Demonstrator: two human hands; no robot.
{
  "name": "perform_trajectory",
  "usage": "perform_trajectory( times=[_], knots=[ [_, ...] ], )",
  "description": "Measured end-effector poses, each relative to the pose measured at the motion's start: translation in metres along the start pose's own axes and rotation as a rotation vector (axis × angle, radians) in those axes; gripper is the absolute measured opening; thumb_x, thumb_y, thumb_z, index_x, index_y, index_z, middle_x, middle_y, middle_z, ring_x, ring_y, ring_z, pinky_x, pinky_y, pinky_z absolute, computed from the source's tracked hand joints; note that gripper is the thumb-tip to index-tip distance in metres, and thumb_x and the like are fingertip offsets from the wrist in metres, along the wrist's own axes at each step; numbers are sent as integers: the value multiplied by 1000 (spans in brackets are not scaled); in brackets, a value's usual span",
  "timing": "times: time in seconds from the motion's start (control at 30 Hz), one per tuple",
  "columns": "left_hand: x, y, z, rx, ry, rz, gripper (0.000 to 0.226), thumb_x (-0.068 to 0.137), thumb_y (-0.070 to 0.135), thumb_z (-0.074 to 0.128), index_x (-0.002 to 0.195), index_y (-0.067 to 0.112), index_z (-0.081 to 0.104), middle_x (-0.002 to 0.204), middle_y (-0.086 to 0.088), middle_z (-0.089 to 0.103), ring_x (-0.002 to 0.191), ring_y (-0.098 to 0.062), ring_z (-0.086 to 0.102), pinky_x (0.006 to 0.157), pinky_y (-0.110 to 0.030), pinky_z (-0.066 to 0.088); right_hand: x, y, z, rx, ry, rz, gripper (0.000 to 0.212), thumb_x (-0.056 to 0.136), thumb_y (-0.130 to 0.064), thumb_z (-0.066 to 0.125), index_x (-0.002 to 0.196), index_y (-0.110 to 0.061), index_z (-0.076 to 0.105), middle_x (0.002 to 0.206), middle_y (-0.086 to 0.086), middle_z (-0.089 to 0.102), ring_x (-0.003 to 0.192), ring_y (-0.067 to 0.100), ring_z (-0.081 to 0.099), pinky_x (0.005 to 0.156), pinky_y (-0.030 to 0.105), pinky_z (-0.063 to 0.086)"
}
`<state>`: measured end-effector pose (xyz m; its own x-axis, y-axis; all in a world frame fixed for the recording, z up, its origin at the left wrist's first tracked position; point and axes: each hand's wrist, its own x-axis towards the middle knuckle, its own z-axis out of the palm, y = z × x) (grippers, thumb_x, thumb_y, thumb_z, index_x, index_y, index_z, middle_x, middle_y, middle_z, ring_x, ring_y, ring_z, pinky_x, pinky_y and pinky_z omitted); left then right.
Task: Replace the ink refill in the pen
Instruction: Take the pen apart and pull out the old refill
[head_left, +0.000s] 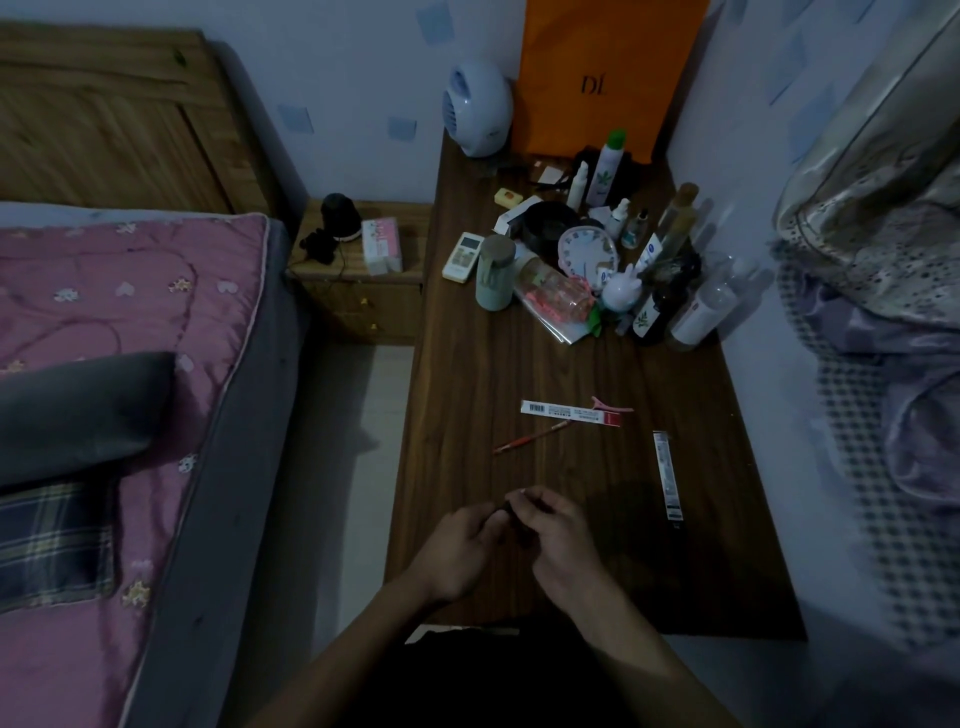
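My left hand (460, 545) and my right hand (553, 540) meet over the near part of the dark wooden table (467, 374), fingers closed together on a small dark pen part (508, 512) that they mostly hide. A thin red refill (530, 439) lies on the table beyond my hands. Behind it rests a white and red refill packet (570, 413). To the right lies a second, narrow packet (666, 475), end toward me.
A pink hair clip (612, 405) lies by the white packet. Bottles, a clock, a remote and a cup crowd the table's far end, before an orange bag (608, 67) and a small fan (475, 111). A bed (130, 322) lies left; bedding is piled at right.
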<state>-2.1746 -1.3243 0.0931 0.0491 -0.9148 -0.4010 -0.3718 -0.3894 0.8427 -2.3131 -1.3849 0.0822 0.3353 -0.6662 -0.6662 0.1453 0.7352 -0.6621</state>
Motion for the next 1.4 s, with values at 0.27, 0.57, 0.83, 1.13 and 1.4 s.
perform_trajectory(
  times=[0.27, 0.57, 0.83, 1.13, 1.4],
  knots=[
    [0, -1, -5, -121, 16, 18, 37, 101, 32, 41, 77, 46, 66, 74, 29, 67, 69, 13, 57, 64, -8, 40, -4, -10, 8, 48, -87, -52, 23, 92, -2, 59, 85, -7, 80, 77, 9, 74, 71, 19, 72, 60, 29, 56],
    [2, -15, -8, -55, 47, 23, 34, 98, 44, 41, 71, 35, 59, 62, 21, 59, 58, 6, 49, 58, -18, 38, 0, -3, 12, -110, 40, -104, 13, 82, -9, 77, 73, -18, 77, 87, 12, 72, 89, 28, 66, 84, 43, 50],
    [0, -20, -8, 1, 30, 9, 37, 101, 41, 41, 85, 18, 65, 72, 11, 63, 64, 6, 56, 58, -13, 39, -5, -5, 15, -71, -47, -39, 14, 88, -11, 67, 81, -18, 77, 78, 5, 71, 77, 21, 68, 70, 37, 52],
    [-6, -15, -6, 14, 11, -19, 33, 100, 43, 42, 76, 33, 63, 62, 21, 60, 59, 9, 54, 53, -10, 37, -6, -3, 9, -59, -29, 0, 17, 86, -8, 70, 73, -17, 78, 76, 4, 73, 80, 20, 69, 74, 36, 52],
    [-1, -17, -1, 84, 0, -22, 46, 100, 45, 41, 89, 9, 68, 68, 5, 59, 61, -3, 52, 62, -29, 39, -4, -1, 7, -46, -24, -33, 14, 83, -7, 73, 75, -18, 76, 76, 4, 71, 82, 22, 64, 77, 36, 49]
  ],
)
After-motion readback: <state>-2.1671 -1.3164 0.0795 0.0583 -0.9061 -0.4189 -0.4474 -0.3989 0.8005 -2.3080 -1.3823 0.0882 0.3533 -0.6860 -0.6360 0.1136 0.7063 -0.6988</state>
